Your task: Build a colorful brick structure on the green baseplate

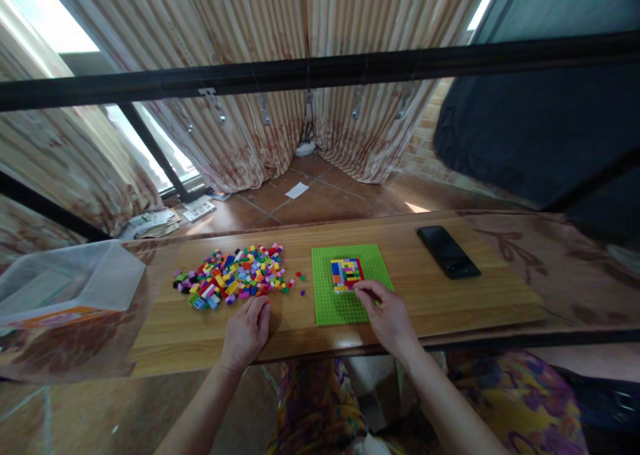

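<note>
On the wooden board, a green baseplate (327, 308) carries a flat, many-coloured square of toy bricks (345, 275). My right hand (390, 315) reaches over the plate's right side, thumb and forefinger pinched at the square's lower right corner. Whatever lies between those fingertips is too small to make out. To the left is a loose heap of small coloured bricks (235, 275). My left hand (246, 332) rests at the heap's front edge, its fingers curled closed. A small orange-red brick (267, 301) shows at its fingertips.
A black phone (449, 252) lies on the board's right side. At the far left stands a translucent plastic bin (90, 275). A few stray bricks (303, 293) lie between heap and plate. Beyond the table are a dark rail (280, 75) and striped curtains (240, 28).
</note>
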`<state>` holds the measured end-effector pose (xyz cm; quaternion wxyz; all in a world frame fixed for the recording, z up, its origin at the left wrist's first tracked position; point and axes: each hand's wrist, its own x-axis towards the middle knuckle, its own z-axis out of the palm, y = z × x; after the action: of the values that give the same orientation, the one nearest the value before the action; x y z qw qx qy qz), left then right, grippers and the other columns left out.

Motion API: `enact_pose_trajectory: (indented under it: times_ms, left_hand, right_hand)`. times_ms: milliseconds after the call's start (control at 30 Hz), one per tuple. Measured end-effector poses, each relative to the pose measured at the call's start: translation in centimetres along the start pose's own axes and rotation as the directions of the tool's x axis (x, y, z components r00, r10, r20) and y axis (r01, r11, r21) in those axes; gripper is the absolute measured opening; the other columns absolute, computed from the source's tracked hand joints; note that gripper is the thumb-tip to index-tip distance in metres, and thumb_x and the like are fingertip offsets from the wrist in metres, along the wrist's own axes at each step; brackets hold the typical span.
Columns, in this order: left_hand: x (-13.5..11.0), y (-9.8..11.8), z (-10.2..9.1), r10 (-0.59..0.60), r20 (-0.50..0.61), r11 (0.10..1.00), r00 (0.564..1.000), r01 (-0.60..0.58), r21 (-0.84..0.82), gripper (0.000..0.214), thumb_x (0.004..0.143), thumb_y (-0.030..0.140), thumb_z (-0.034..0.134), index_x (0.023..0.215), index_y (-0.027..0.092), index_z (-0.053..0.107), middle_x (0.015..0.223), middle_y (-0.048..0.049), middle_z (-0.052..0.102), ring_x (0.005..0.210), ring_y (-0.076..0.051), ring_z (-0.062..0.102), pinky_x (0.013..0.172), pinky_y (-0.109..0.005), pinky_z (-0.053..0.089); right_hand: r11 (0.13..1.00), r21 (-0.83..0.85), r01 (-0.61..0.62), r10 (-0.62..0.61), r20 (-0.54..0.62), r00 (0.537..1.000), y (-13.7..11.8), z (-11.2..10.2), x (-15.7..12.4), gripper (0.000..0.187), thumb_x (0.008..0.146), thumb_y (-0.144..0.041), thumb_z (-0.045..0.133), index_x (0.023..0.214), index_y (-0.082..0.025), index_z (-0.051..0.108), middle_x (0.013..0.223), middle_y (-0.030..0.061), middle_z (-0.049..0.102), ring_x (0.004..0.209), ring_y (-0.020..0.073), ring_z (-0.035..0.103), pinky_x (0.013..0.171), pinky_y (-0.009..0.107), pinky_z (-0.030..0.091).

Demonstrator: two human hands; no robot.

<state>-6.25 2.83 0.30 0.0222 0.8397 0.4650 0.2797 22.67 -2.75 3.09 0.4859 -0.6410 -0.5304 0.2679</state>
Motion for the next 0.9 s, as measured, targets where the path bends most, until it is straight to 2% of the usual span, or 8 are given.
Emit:
enact_pose_trajectory:
  times_ms: [133, 367, 467, 633, 900]
  left_hand:
    - [0.0, 0.0, 0.0, -0.006, -0.008, 1.0, 1.0, 0.006, 0.017, 0.014, 0.094, 0.024, 0.04, 0.097, 0.019, 0.053, 0.087, -0.0054, 0.065, 0.079, -0.018, 0.063, 0.072, -0.029, 0.051]
    - [0.2, 0.2, 0.0, -0.033, -0.001, 0.999, 0.999, 0.033, 0.012, 0.015, 0.094, 0.024, 0.04, 0.097, 0.02, 0.053, 0.088, -0.0054, 0.066, 0.08, -0.018, 0.064, 0.072, -0.029, 0.051]
    - [0.2, 0.2, 0.0, -0.037, 0.005, 0.999, 0.999, 0.037, 0.007, 0.014, 0.094, 0.024, 0.04, 0.097, 0.02, 0.053, 0.088, -0.0056, 0.066, 0.081, -0.018, 0.064, 0.073, -0.029, 0.051]
    - [0.2, 0.2, 0.0, -0.039, -0.001, 0.999, 0.999, 0.039, 0.004, 0.015, 0.094, 0.025, 0.04, 0.097, 0.021, 0.054, 0.087, -0.005, 0.066, 0.079, -0.018, 0.064, 0.072, -0.029, 0.051]
    - [0.2, 0.3, 0.0, -0.047, 0.009, 0.999, 0.999, 0.047, 0.002, 0.015, 0.094, 0.024, 0.04, 0.096, 0.02, 0.054, 0.086, -0.0052, 0.065, 0.078, -0.017, 0.063, 0.071, -0.029, 0.05]
  right_hand:
    - [0.992, -0.077, 0.1, -0.104, -0.052, 0.993, 0.5, -0.3, 2.2, 0.02, 0.087, -0.033, 0.053, 0.086, -0.02, 0.067, 0.09, 0.0066, 0.067, 0.084, 0.0202, 0.062, 0.076, 0.034, 0.048]
    - [0.956, -0.223, 0.189, -0.202, -0.039, 0.979, 1.3, 1.4, 3.5, 0.014, 0.084, -0.028, 0.059, 0.084, -0.025, 0.072, 0.096, 0.0063, 0.065, 0.096, 0.0237, 0.054, 0.088, 0.043, 0.042]
    - [0.955, -0.236, 0.179, -0.2, -0.065, 0.978, 1.9, 1.8, 3.5, 0.012, 0.082, -0.028, 0.062, 0.082, -0.026, 0.073, 0.098, 0.0061, 0.064, 0.098, 0.0242, 0.053, 0.091, 0.044, 0.04]
    - [0.977, -0.164, 0.137, -0.154, -0.091, 0.984, 2.8, 1.9, 3.4, 0.011, 0.08, -0.032, 0.064, 0.082, -0.028, 0.075, 0.1, 0.0056, 0.062, 0.1, 0.0243, 0.053, 0.092, 0.045, 0.04]
    - [0.988, -0.138, 0.075, -0.094, -0.134, 0.986, 3.1, 2.4, 3.3, 0.01, 0.077, -0.032, 0.067, 0.08, -0.027, 0.075, 0.104, 0.006, 0.06, 0.104, 0.0235, 0.052, 0.093, 0.043, 0.04]
